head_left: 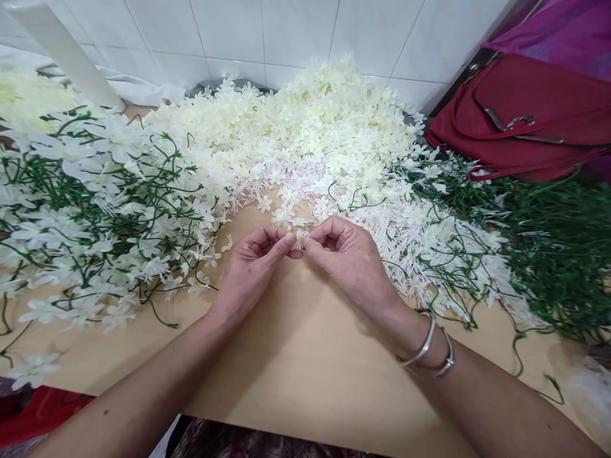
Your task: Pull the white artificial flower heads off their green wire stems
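Between my fingertips, above the middle of the table, is a small cream artificial flower [300, 238]. My left hand [260, 257] pinches its left side with thumb and forefinger. From the right, my right hand [348, 257] pinches the same flower, its wrist wearing two silver bangles. The fingertips partly hide the flower. Just beyond them spreads a big heap of loose cream flower heads [305, 127]. White stamen pieces [420, 235] lie in a pile to the right of my right hand.
White flowers on green stems [95, 210] are heaped at the left. Bare green stems [563, 248] fill the right side, below a red handbag [548, 114]. A white tiled wall [296, 32] stands behind the wooden table [296, 356].
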Demonstrator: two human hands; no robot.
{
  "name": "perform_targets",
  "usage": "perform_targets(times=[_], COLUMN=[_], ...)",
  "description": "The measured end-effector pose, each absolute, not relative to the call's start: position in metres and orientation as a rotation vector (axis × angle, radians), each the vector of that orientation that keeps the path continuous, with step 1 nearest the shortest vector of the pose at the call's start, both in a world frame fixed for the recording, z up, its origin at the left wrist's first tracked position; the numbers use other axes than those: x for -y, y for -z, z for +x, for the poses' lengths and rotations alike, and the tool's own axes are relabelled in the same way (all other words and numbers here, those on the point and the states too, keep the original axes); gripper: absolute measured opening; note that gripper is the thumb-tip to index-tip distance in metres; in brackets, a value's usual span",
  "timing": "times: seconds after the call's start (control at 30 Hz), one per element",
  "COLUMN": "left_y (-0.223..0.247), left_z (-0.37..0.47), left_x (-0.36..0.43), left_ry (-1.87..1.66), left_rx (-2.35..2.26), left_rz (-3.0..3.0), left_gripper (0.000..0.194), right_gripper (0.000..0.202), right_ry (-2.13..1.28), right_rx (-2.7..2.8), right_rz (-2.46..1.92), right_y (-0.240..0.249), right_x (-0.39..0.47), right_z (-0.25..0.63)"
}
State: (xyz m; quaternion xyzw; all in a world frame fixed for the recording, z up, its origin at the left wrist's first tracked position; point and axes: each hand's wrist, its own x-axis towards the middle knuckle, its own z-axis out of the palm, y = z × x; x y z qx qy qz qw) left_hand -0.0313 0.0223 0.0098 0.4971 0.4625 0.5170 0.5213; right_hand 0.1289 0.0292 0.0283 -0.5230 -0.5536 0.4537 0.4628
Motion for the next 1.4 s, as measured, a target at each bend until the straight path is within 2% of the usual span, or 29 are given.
perform_targets(times=[0.5, 0.67, 0.77, 1.07, 1.2, 1.4], left_y=[-0.011, -0.010, -0.009, -0.006, -0.013, -0.007], left_z=[-0.037, -0.034, -0.032, -0.035, -0.031, -0.032], left_x=[-0.021, -0.019, -0.019, -0.024, -0.020, -0.020], left_ry=[-1.382, -1.323, -1.318, -1.345, -1.313, -1.190], left_rx=[-1.257, -1.195, -1.147, -1.263, -1.220, -1.009], left_rz=[1.213, 1.166, 1.154, 1.149, 1.131, 1.132], left_gripper=[0.022, 0.022, 0.021, 0.023, 0.024, 0.026], right_gripper=[0.003, 0.017, 0.012, 0.008, 0.002, 0.010], right_ry=[-1.007, -1.107, -1.129, -0.874, -0.614, -0.642], right_rx=[1.670, 1.568, 1.562, 1.777, 1.819, 1.788], right_rz=[-1.295, -1.126, -1.132, -1.352, -1.211, -1.138], right_y=[-0.032, -0.031, -0.028, -0.035, -0.039, -0.034], right_x=[-0.034, -0.030, -0.029, -0.044, -0.034, -0.026], right_z=[0.147, 0.137, 0.134, 0.160, 0.150, 0.137])
